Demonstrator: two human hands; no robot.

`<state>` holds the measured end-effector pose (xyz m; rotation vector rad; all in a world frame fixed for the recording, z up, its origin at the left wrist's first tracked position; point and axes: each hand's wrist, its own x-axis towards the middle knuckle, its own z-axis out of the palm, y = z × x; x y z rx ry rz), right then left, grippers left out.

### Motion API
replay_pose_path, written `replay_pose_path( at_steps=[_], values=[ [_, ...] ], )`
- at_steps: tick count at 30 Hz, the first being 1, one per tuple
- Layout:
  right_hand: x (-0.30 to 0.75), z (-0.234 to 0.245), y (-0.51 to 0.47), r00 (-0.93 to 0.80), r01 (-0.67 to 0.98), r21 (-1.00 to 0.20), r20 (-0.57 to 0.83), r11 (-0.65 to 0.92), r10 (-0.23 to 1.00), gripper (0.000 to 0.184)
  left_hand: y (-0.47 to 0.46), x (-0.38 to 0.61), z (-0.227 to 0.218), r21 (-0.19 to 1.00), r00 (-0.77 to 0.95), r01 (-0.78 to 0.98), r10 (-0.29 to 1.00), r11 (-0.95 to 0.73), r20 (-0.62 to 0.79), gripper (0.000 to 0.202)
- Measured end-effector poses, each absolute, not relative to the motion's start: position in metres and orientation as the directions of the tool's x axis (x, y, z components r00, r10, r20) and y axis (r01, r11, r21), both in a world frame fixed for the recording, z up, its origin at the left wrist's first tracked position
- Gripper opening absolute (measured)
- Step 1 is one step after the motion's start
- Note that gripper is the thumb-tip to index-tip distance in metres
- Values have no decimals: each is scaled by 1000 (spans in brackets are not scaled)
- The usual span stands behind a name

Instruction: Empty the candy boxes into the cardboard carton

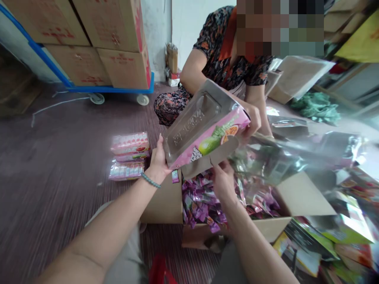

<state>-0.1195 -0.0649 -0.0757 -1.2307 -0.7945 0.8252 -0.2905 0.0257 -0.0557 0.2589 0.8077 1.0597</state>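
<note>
In front of me a pink packaging box with fruit pictures is held tilted above an open carton. Its upturned face is a clear, embossed plastic tray. My left hand, with a beaded bracelet at the wrist, grips the near left end, thumb on the tray's edge. At the lower edge, my right hand has its fingers closed at a loose grey-brown flap; its fingertips are partly hidden. Purple sachets fill the open carton underneath. Another person's hand is just behind the box's far right end.
Packed clear trays lie on the floor at left. Behind them, a blue trolley bears stacked cartons. A person crouches opposite. Clear plastic trays and flattened printed boxes crowd the right. Something red is near my legs.
</note>
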Motion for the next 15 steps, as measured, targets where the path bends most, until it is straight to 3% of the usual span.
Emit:
replay_pose_path(
  at_steps=[2, 3, 5, 6, 7, 9, 12, 15],
  values=[
    [-121, -71, -70, 649, 170, -960, 278, 221, 709, 19, 29, -292, -58, 539, 225, -679, 841, 497, -492, 65],
    [-122, -68, -75, 633, 355, -898, 436, 261, 639, 16, 29, -292, -59, 532, 225, -686, 840, 497, -494, 65],
    [-125, -63, -84, 400, 674, -663, 698, 326, 594, 13, 29, -290, -59, 521, 230, -699, 844, 489, -484, 63],
    [-127, -61, -88, 246, 771, -539, 744, 340, 622, 16, 29, -289, -59, 519, 246, -700, 848, 490, -469, 62],
    [-129, -60, -91, 128, 835, -444, 732, 326, 669, 19, 28, -288, -58, 523, 273, -695, 854, 493, -442, 63],
    [-132, -60, -92, 58, 904, -367, 617, 222, 785, 16, 24, -287, -56, 546, 337, -670, 862, 502, -378, 64],
    [-134, -67, -90, 87, 903, -418, 404, 99, 910, 22, 16, -285, -50, 606, 374, -632, 875, 484, -309, 63],
    [-138, -74, -91, -3, 833, -534, 258, 145, 966, 24, 7, -282, -43, 660, 382, -599, 887, 453, -261, 60]
  ],
)
